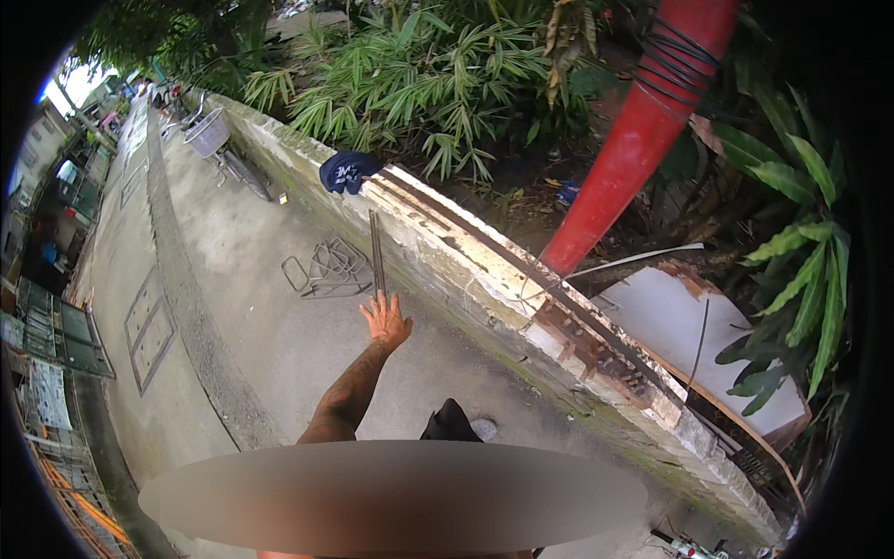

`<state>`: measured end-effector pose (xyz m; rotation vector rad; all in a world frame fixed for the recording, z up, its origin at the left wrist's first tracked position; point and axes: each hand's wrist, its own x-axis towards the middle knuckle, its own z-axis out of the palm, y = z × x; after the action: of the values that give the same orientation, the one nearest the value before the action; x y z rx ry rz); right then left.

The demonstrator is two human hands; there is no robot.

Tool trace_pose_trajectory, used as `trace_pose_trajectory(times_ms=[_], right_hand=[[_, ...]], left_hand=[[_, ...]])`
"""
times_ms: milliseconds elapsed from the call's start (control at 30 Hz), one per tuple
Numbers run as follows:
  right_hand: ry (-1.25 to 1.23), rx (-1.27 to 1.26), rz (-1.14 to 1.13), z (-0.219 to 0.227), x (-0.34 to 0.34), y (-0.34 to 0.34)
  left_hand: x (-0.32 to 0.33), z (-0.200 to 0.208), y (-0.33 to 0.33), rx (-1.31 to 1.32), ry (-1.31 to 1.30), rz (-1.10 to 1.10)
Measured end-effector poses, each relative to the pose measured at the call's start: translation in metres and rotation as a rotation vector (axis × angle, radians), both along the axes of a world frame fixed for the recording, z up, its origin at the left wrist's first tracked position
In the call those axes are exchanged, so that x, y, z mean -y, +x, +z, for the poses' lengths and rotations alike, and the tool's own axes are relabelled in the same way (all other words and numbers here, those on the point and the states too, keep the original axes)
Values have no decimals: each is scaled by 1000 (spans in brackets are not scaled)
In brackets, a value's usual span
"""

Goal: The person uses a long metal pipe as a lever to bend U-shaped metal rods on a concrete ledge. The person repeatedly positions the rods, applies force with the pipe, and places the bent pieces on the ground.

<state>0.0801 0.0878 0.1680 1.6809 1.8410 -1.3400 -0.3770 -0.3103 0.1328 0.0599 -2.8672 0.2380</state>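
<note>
One lane: grey concrete (279, 345) spread over most of what I saw through the head camera, running away to the upper left.
Greenery: long-leaved plants (419, 84) crowded the ground behind the wall.
Wall: a low, mossy, flaking wall (419, 222) slanted from upper left to lower right beside the lane.
Post: a red post (619, 158) leaned up beyond the wall, black wire (680, 61) wound around its upper part.
Board: a pale panel (675, 312) lay tilted among the leaves, right of the post.
Bicycle: I had a basketed bicycle (207, 135) parked near the wall, well up the lane.
Metal frame: a bent, tangled frame (331, 270) lay on the concrete, left of the rods.
Rods: the slim dark rods (377, 252) stood out between frame and wall, their upper ends near its face.
Left grip: the left hand (387, 324) reached to the rods' lower end, fingers spread apart; I could not tell whether they touched.
Right grip: I could not tell its state.
Cloth: a dark blue bundle (348, 172) sat atop the wall.
</note>
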Motion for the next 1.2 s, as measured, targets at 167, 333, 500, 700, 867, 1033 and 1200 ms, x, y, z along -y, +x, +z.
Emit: trace_pose_trajectory(times_ms=[167,333,500,700,867,1033,1200], right_hand=[[1,-4,189,5,-26,-54],[14,-17,354,4,-35,-124],[-21,-52,501,2,-24,-209],[-13,-143,687,0,-2,-346],[-24,-234,864,-8,57,-496],[-57,-320,1009,-19,169,-639],[-56,-324,1076,-16,241,-711]], left_hand=[[12,-88,46,865,1427,230],[36,-136,211,754,1359,588],[102,-158,363,1040,1539,1482],[105,-152,279,887,1638,1459],[118,-163,24,757,1398,836],[180,-144,-225,265,1090,590],[237,-152,-337,514,919,422]])
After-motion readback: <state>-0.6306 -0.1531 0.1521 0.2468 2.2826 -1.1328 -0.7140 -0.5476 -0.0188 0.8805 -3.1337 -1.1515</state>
